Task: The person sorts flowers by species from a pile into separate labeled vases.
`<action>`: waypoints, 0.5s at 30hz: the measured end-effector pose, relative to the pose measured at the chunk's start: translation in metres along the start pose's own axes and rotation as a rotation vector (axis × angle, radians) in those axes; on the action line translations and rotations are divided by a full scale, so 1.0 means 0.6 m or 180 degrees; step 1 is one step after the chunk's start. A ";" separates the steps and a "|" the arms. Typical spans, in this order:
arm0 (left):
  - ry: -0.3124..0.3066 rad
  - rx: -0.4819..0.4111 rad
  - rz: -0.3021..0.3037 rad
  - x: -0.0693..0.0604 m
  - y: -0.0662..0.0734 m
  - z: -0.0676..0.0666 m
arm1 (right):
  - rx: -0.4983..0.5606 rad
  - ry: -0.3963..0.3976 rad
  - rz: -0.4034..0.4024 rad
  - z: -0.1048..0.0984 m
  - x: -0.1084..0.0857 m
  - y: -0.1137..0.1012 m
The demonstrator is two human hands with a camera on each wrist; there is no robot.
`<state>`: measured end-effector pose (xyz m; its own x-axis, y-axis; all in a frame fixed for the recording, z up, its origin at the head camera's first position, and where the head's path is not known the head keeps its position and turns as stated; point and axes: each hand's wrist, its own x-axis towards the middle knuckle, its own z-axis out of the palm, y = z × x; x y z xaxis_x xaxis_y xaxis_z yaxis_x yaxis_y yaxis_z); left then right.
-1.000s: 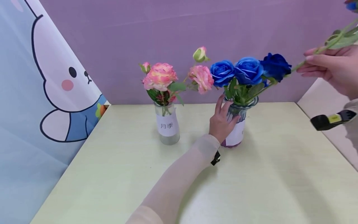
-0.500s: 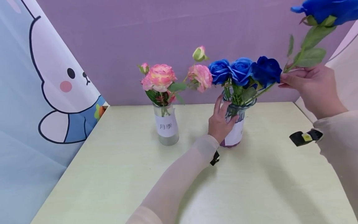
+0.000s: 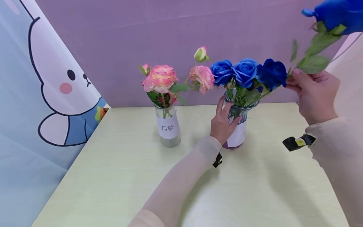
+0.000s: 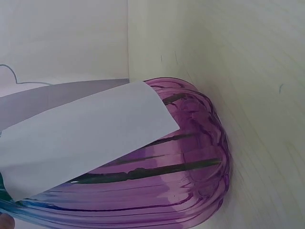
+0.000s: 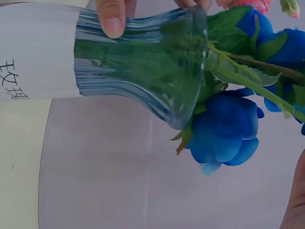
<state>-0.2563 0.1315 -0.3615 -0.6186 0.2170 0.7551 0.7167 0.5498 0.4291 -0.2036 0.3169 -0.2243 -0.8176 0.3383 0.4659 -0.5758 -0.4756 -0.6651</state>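
My left hand (image 3: 222, 124) grips the ribbed glass vase (image 3: 241, 112) around its upper part. The vase stands upright, blue-tinted above and purple at its base, with a white paper label around it. Blue roses (image 3: 245, 72) fan out of its mouth. At the upper right, my right hand (image 3: 317, 94) pinches the leafy stem of another blue rose (image 3: 340, 19), whose bloom is cut off by the frame edge. That stem (image 5: 257, 88) slants into the vase mouth in the right wrist view. Dark stems (image 4: 195, 166) show through the purple glass in the left wrist view.
Left of the vase, a clear glass vase (image 3: 171, 142) with a paper label holds pink flowers (image 3: 160, 78). One pink bloom leans close to the blue roses. A purple backdrop (image 3: 127, 47) rises behind the pale table (image 3: 113, 176); a cartoon cloth (image 3: 17, 126) hangs at left.
My right hand has moved left from the right edge, then slightly down, still pinching the stem. The held rose's bloom has come into view above it. My left hand stays on the vase.
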 end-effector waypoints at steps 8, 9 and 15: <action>0.0101 -0.0009 0.0077 -0.002 0.001 0.002 | 0.0008 -0.0112 0.0008 -0.015 -0.014 0.010; 0.0127 -0.0002 0.0083 -0.002 0.001 0.002 | -0.0003 -0.0139 0.0008 -0.015 -0.014 0.012; 0.0133 -0.0040 0.0061 0.000 0.001 0.004 | -0.0409 -0.0246 -0.0019 -0.016 -0.014 0.022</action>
<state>-0.2565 0.1336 -0.3626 -0.5910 0.1934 0.7831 0.7323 0.5357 0.4204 -0.2044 0.3155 -0.2424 -0.8148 0.2749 0.5104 -0.5796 -0.3642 -0.7290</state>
